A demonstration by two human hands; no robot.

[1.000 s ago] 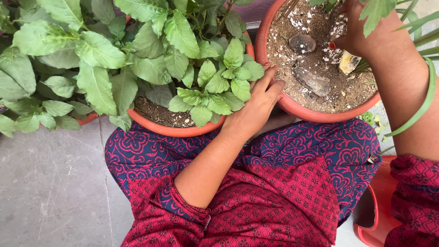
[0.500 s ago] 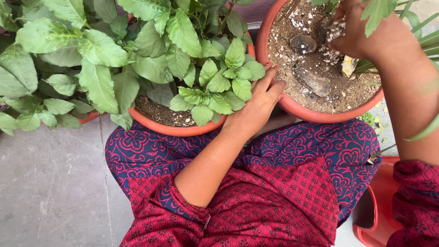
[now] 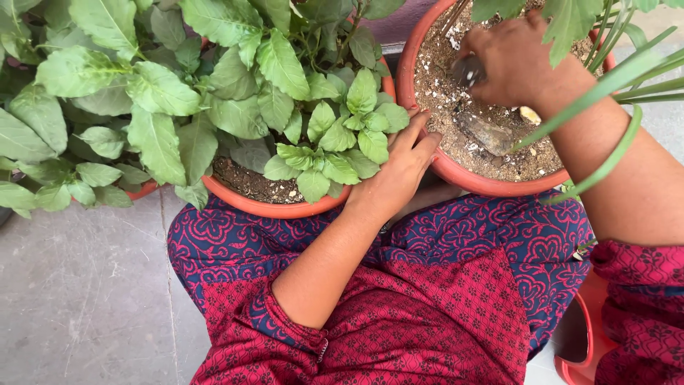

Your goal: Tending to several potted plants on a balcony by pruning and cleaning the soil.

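My left hand (image 3: 399,167) lies flat, fingers together, against the near rim of a terracotta pot (image 3: 456,172) filled with sandy soil speckled with white bits. My right hand (image 3: 513,64) hovers low over that soil with its back to me and its fingers curled under. It partly covers a round grey stone (image 3: 464,70). A flat dark stone (image 3: 488,132) lies just below the hand, with a pale yellowish piece (image 3: 529,114) beside it. What the right fingers hold is hidden.
A second terracotta pot (image 3: 271,208) with a broad-leaved green plant (image 3: 214,85) stands at the left, touching my lap. Long green blades (image 3: 605,85) cross over my right forearm. A red plastic container (image 3: 577,356) sits at the lower right. Grey stone floor (image 3: 78,299) lies at the left.
My right hand has moved left and down across the soil, from the far right of the pot to above the round stone. The left hand has stayed on the rim.
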